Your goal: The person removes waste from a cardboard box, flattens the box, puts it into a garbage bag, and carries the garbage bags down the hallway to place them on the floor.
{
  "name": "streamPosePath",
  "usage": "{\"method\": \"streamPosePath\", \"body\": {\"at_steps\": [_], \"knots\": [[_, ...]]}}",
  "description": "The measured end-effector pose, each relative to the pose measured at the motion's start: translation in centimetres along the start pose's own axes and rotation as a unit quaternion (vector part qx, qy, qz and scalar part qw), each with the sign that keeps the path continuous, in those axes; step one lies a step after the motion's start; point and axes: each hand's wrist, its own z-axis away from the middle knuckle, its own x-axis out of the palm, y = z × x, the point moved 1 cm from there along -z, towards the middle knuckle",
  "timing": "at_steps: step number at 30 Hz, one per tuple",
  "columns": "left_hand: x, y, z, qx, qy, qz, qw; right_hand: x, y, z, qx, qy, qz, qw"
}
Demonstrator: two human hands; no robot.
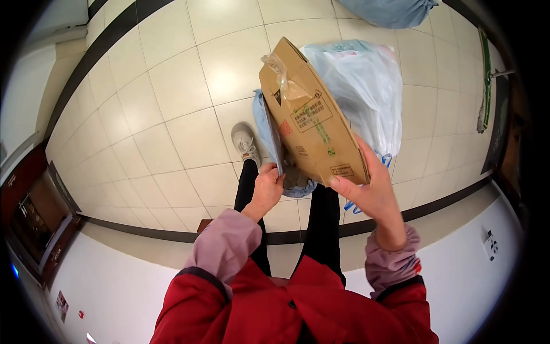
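My right hand (373,192) is closed on the lower right corner of a brown cardboard box (312,123) that looks folded flat. The box stands tilted, with printed labels on its face and loose clear tape at its top. My left hand (268,188) pinches the rim of a light blue bag (264,123). That bag sits on the floor between my legs, with something brownish inside, mostly hidden. The box's lower edge is at the bag's mouth; how deep it reaches inside I cannot tell.
Just right of the box lies a full white plastic bag (366,86) with blue ties. Another blue-grey bag (392,8) is at the top edge. My shoe (245,140) stands on the tiled floor (172,97). A green-edged panel (486,80) is at far right.
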Motion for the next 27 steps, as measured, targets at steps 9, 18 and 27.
{"method": "streamPosePath", "body": {"at_steps": [9,18,27], "knots": [[-1.1,-0.7,0.0,0.016,-0.086,-0.008,0.996,-1.3,-4.0,-1.8,0.115,-0.174,0.068,0.976],[-1.6,-0.8,-1.7,-0.189,0.034,0.144,0.971,-1.7,5.3,-1.3,0.063,-0.039,0.151,0.986],[-3.1,-0.8,-5.6,-0.228,0.121,0.017,0.966,-2.2,5.5,5.4,0.141,0.017,-0.071,0.987]]}}
